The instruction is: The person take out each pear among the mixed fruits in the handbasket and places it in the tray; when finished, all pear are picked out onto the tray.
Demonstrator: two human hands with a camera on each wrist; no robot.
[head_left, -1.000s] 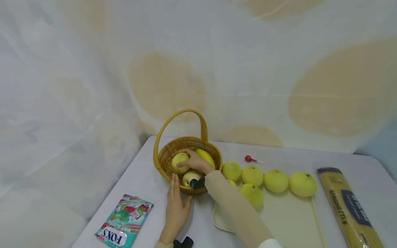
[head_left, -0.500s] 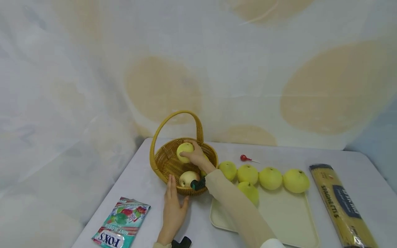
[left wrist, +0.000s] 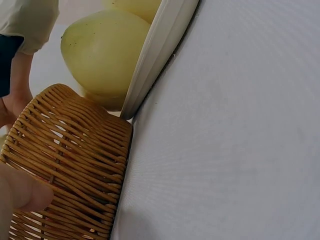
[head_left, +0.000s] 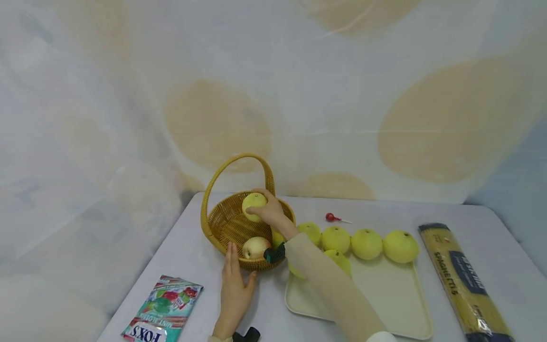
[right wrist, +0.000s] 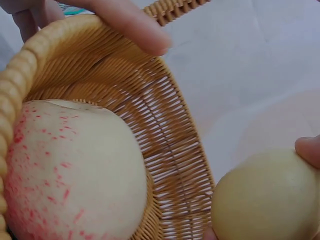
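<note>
A wicker basket (head_left: 260,264) with a tall arched handle stands at the back left of the table. Over its far side, my right hand (head_left: 273,213) grips a round yellow-green fruit (head_left: 252,203) between thumb and fingers. My left hand (head_left: 235,292) touches the basket's front rim with straight fingers; its thumb (left wrist: 32,194) lies by the woven wall in the left wrist view. At the front inside the basket sits a pale fruit flecked with red (right wrist: 85,165). Another yellow fruit (head_left: 277,237) shows partly at the basket's right, mostly behind my right wrist.
Right of the basket, a cream tray (head_left: 391,304) bears several yellow-green fruits (head_left: 366,244), some behind my right forearm. A red lollipop (head_left: 333,217) lies behind it. A spaghetti pack (head_left: 466,285) is at the right, a Fox's candy bag (head_left: 164,306) at the front left.
My right hand has raised the yellow-green fruit and carried it toward the basket's back right, baring the woven floor. My left hand stays at the rim. The head view has shifted slightly.
</note>
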